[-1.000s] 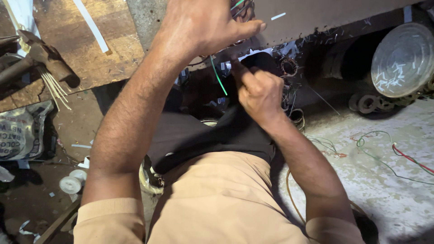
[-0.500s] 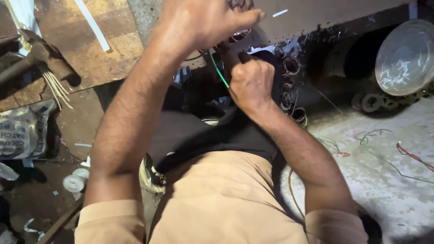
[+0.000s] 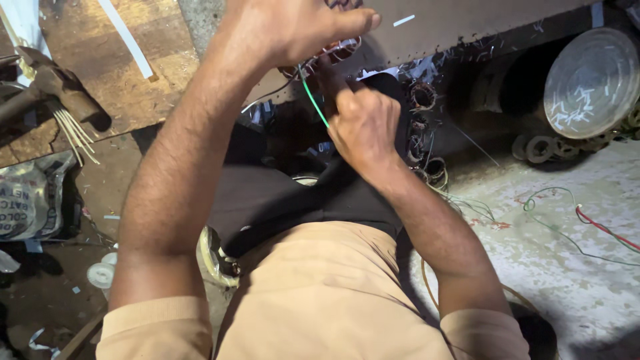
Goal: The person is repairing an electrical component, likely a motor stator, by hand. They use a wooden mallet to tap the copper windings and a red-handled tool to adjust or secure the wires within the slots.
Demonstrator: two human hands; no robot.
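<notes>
My left hand (image 3: 287,27) is raised at the top of the view, its fingers closed around a bundle of copper winding wire (image 3: 333,50). Just below it my right hand (image 3: 363,123) pinches a thin green wire (image 3: 313,100) that runs up into that bundle. Both forearms reach out over my tan shirt and a dark lap. Part of the bundle is hidden behind the left hand's fingers.
A hammer (image 3: 60,87) and thin pale sticks (image 3: 77,133) lie on a wooden board (image 3: 133,67) at left, above a printed bag (image 3: 30,200). Small copper coils (image 3: 423,97) sit right of my hands. A round metal lid (image 3: 590,80) and loose red wire (image 3: 600,227) lie at right.
My right hand has moved up toward the left hand and the wire bundle, closing the gap. The left hand has held its place.
</notes>
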